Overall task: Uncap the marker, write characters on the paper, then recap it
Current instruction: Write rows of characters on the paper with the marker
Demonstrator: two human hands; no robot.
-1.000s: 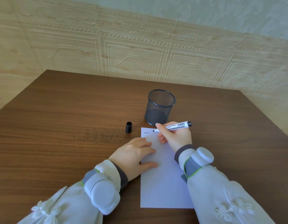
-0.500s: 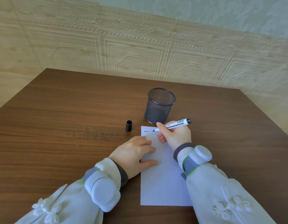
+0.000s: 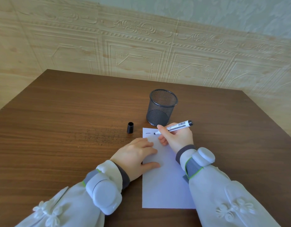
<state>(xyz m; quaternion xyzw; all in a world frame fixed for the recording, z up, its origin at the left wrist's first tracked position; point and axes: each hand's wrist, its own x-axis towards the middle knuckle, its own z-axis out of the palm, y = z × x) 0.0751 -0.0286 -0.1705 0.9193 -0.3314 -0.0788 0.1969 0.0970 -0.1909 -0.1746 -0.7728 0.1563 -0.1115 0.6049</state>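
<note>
Item: white-barrelled black-tipped marker, right hand fingers pinched round barrel, tip at top of white paper sheet beside one short stroke | left hand flat, fingers extended, pinning sheet to brown wooden tabletop | black cap upright just left of sheet | advice: keep paper pressed, strokes light, cap within reach.

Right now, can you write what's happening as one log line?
step: writing | right hand: grips marker, tip on paper | left hand: rests on paper | cap: off, on table | marks: one short stroke
</note>
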